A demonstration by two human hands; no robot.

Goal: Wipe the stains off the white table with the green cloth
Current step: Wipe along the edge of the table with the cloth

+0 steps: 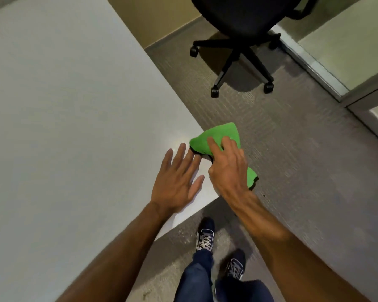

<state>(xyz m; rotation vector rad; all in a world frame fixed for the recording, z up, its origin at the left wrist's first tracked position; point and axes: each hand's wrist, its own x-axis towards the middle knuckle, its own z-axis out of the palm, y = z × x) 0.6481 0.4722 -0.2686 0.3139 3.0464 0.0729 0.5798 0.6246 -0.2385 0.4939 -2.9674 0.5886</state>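
Note:
The white table (63, 110) fills the left of the head view, its near right corner pointing toward me. At that corner my right hand (227, 168) grips the green cloth (220, 136), which is bunched and hangs partly past the table's edge over the carpet. My left hand (175, 184) lies flat on the tabletop just left of the cloth, fingers spread and straight. I make out no clear stains on the surface from here.
A black office chair (242, 46) on casters stands on the grey carpet (303, 160) beyond the corner. A glass partition with a metal frame (314, 62) runs along the right. My feet in dark sneakers (205, 236) are on the carpet below the table corner.

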